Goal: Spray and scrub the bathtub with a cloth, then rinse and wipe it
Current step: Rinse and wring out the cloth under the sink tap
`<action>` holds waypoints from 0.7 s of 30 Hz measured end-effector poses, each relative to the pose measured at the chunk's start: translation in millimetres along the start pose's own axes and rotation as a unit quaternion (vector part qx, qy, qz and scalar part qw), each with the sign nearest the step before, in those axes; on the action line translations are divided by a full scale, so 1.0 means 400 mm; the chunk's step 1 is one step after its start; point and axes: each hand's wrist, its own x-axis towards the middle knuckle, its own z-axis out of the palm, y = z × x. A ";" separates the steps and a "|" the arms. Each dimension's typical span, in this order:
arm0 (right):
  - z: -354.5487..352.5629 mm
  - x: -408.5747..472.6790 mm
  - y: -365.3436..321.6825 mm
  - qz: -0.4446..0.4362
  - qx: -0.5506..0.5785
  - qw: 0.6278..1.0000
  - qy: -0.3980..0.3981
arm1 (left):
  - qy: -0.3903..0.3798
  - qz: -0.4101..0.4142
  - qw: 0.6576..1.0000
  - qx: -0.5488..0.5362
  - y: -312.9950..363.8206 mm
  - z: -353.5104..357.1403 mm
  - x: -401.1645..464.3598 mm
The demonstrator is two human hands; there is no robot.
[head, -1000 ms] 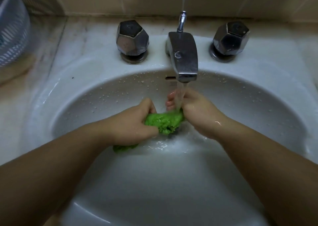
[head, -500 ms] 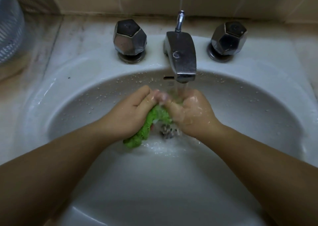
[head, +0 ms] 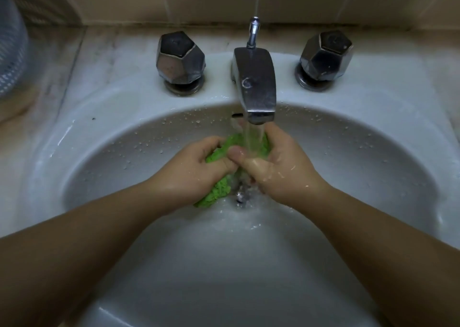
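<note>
A wet green cloth (head: pixel 219 190) is bunched between both hands inside a white basin (head: pixel 373 167). My left hand (head: pixel 191 172) grips its left and lower part, fingers curled round it. My right hand (head: pixel 281 167) grips the upper right part, thumb pressed across the cloth. Water runs from the metal spout (head: pixel 256 88) onto the cloth's top and my right hand. The cloth's tail hangs below my left hand, next to the drain (head: pixel 240 195).
Two faceted metal knobs stand on the basin's back ledge, the left knob (head: pixel 180 58) and the right knob (head: pixel 326 55). A lift rod (head: pixel 254 32) rises behind the spout. A pale mesh basket (head: pixel 10 53) sits on the counter at far left. Tiled wall behind.
Both hands have lifted the cloth closer under the spout and worked it; it went from stretched sideways to bunched upright, with the stream now falling on its top.
</note>
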 end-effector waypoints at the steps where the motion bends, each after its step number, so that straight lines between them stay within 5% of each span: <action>1: 0.004 0.002 -0.005 -0.005 -0.026 0.999 0.033 | -0.006 -0.007 1.000 -0.007 0.003 0.002 0.001; 8: 0.022 0.035 0.014 0.029 -0.043 0.990 0.129 | -0.002 -0.026 0.999 -0.024 0.002 0.013 -0.005; 14: 0.035 0.032 0.008 0.126 0.187 0.974 -0.006 | 0.027 -0.084 0.996 -0.028 -0.005 -0.012 -0.009; 21: 0.004 0.021 0.000 0.047 0.173 0.982 -0.064 | -0.013 -0.125 0.990 -0.058 0.006 -0.038 -0.014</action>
